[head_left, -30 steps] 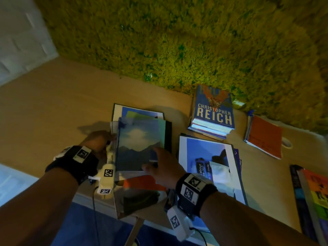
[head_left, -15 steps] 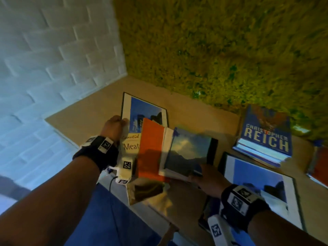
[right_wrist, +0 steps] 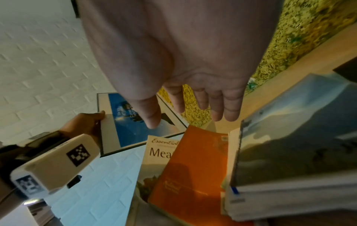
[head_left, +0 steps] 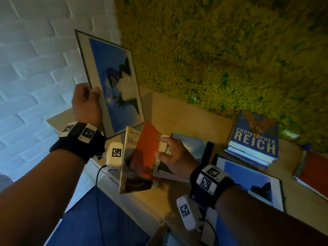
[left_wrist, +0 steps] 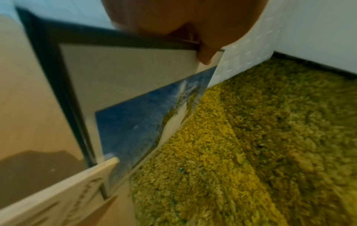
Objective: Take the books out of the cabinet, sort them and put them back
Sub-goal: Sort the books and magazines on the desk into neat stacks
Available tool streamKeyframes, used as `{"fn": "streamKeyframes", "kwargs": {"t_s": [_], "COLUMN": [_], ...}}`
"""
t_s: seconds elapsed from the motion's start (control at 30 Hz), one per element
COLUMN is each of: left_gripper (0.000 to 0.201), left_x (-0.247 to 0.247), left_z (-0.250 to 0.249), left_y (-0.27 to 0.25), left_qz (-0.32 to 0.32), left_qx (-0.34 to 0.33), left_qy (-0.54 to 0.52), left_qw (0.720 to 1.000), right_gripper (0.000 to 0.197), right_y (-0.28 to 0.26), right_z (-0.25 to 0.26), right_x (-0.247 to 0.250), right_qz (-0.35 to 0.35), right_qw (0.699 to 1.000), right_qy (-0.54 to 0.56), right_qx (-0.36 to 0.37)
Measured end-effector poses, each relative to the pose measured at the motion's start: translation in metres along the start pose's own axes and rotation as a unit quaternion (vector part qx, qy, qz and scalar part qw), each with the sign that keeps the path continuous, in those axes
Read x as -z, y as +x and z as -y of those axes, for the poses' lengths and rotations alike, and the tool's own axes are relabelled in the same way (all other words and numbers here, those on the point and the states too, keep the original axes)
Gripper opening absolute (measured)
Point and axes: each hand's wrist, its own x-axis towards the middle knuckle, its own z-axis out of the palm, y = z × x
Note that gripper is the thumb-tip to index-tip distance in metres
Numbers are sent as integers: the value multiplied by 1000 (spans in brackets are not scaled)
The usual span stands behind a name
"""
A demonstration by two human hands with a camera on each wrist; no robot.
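Note:
My left hand [head_left: 91, 90] pinches the corner of a large thin book with a blue-sky cover [head_left: 113, 86] and holds it upright above the wooden top; its thumb [left_wrist: 204, 56] lies over the book's white border [left_wrist: 125, 71]. My right hand [head_left: 162, 148] hovers with straight fingers [right_wrist: 230, 110] over three tilted books. These are a pale "Meat" cookbook [head_left: 131, 157], an orange book [head_left: 147, 148] and a thick book with a mountain cover [head_left: 191, 148]. The right wrist view shows nothing in that palm, with the mountain book [right_wrist: 289, 145] just to its right.
A "Christopher Reich" stack [head_left: 255, 139] sits at the back right, with another blue-sky book [head_left: 248, 181] in front and an orange one [head_left: 312, 174] at the far right. A moss wall [head_left: 213, 50] backs the wooden top [head_left: 186, 119]; white brick [head_left: 35, 59] stands left.
My left hand has lifted the large blue-sky book from flat on the top to upright in the air. The right hand moved from the mountain book's front edge to its left side.

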Motion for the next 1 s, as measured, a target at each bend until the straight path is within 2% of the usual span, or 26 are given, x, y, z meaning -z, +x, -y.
{"fn": "streamKeyframes", "kwargs": {"t_s": [0.1,0.2,0.27,0.33,0.37,0.43,0.47,0.53,0.6,0.67,0.7,0.77,0.83,0.9,0.93,1.0], "left_gripper": [20,14,8,10,14,19,22,18,13,22,23,27,50,63,68,81], "left_x": [-2,-11,-25,-43,-53,-73,-82,-98,-107,-117,-120,-126,-131,-132,-132,-130], "left_z": [-20,-37,-45,-45,-41,-24,-16,-1,10,27,31,40,39,33,32,36], "left_y": [-3,-8,-23,-51,-69,-111,-137,-196,-251,-288,-300,-311,-317,-321,-323,-328], "left_qz": [-30,-26,28,105,147,239,291,385,467,565,609,622,608,612,616,623], "left_qx": [-4,4,15,41,60,65,66,119,150,113,83,0,-35,-40,-62,-115], "left_qy": [-42,-100,-115,-126,-127,-69,-27,-10,-3,46,96,249,292,285,304,369], "left_qw": [999,995,993,986,979,966,954,915,872,816,783,742,737,736,724,680], "right_gripper": [56,51,34,16,15,18,25,44,43,36,42,61,69,64,59,48], "right_y": [-2,-4,-10,-23,-32,-58,-75,-110,-151,-187,-202,-224,-237,-245,-248,-251], "right_z": [1,7,11,7,0,-27,-45,-89,-130,-165,-182,-201,-213,-220,-220,-227], "right_x": [17,41,63,92,106,130,139,148,151,150,147,136,124,112,107,105], "right_qz": [-12,-110,-185,-223,-237,-262,-268,-259,-251,-248,-237,-207,-206,-218,-227,-255], "right_qw": [999,986,956,914,902,904,906,903,906,910,906,893,883,879,877,865], "right_qy": [51,127,229,335,355,330,319,319,280,178,117,39,54,114,138,177], "right_qx": [4,-1,-11,-51,-60,-72,-80,-124,-192,-279,-329,-399,-418,-408,-401,-394]}}
